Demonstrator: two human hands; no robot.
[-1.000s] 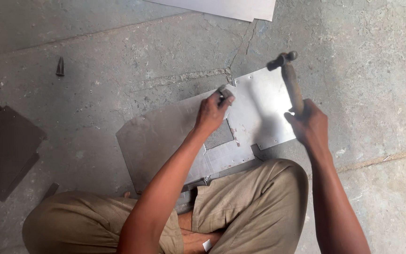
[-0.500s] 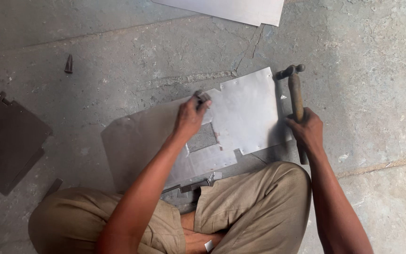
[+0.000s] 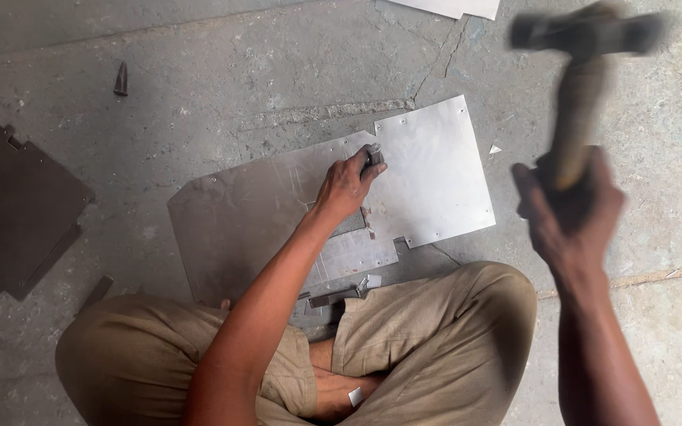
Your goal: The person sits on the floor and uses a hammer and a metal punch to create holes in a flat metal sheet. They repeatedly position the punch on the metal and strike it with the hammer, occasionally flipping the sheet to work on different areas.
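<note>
**A:** What does the view from the head camera show?

**B:** A person sits cross-legged on a grey concrete floor (image 3: 199,95), in tan trousers, looking down at their own two arms. A flat metal sheet (image 3: 436,181) lies on the floor just in front of the knees. It is pale grey, with small holes along its edges and a rectangular notch cut out near the middle.

**A:** What is the left hand doing?

**B:** The left hand (image 3: 345,185) rests on the sheet near its middle, fingers curled tight around a short dark chisel (image 3: 372,155). The chisel's tip sits on the sheet close to the upper edge, by a step in the outline.

**A:** And the right hand?

**B:** The right hand (image 3: 570,209) is up in the air to the right of the sheet, well clear of it. It is closed in a fist around the wooden handle of a hammer (image 3: 582,87). The hammer's dark head is at the top of the picture and blurred.

**A:** What else is around?

**B:** A dark metal plate (image 3: 17,205) lies on the floor at the far left. A small dark cone-shaped punch (image 3: 121,79) lies alone near the top left. The corner of another pale sheet (image 3: 459,8) shows at the top edge. Small offcuts (image 3: 341,293) lie between the sheet and the person's legs.
</note>
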